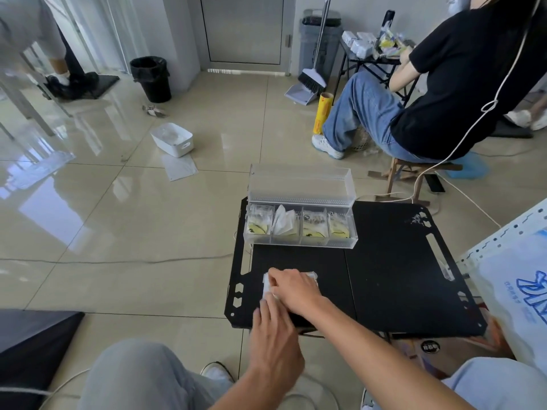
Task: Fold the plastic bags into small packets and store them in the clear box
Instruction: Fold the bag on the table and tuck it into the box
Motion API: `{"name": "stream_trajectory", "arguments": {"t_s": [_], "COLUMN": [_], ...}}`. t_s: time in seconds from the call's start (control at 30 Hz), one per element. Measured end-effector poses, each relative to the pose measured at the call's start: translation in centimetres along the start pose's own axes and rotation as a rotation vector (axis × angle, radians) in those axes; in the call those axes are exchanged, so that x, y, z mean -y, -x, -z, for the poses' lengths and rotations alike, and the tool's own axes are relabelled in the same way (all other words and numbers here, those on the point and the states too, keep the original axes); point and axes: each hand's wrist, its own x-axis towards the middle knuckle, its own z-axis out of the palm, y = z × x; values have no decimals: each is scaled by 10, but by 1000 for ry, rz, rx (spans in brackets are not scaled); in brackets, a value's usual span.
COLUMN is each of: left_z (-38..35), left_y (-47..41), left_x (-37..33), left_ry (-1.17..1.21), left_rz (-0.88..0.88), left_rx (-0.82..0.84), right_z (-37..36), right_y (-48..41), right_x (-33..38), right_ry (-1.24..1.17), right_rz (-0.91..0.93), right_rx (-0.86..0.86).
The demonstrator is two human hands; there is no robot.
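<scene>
A white plastic bag (267, 284), folded down to a small packet, lies on the near left part of the black table (393, 273). My right hand (296, 290) presses flat on top of it and hides most of it. My left hand (273, 335) pinches the packet's near left edge with its fingertips. The clear box (300, 242) stands at the table's far edge with its lid tipped up. Each of its compartments holds folded bag packets, one white and the others yellow-printed.
A large white bag with blue print (515, 294) hangs at the right edge. A seated person in black (450, 84) is beyond the table. On the floor lie a white tub (171, 139), a black bin (151, 78), cables and a broom with dustpan (307, 84).
</scene>
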Motion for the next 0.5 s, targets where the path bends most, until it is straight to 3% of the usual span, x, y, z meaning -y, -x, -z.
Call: {"name": "stream_trajectory", "arguments": {"t_s": [0.17,0.27,0.37,0.5], "left_z": [-8,-14,-16,-17], "left_y": [-16,-15,-14,-15], "left_x": [22,21,18,16], "left_ry": [-34,-32,-5,44], "left_rz": [17,35,43,57], "left_rx": [150,171,160,156], "right_z": [2,5,0,-10], "right_y": [15,27,39,39], "right_x": [-18,-38,-53,-61], "right_ry": [-355,-295,-325,-398], "right_rz": [-65,-296,-499,-373], "right_rx": [-51,-327,-326,-254]}}
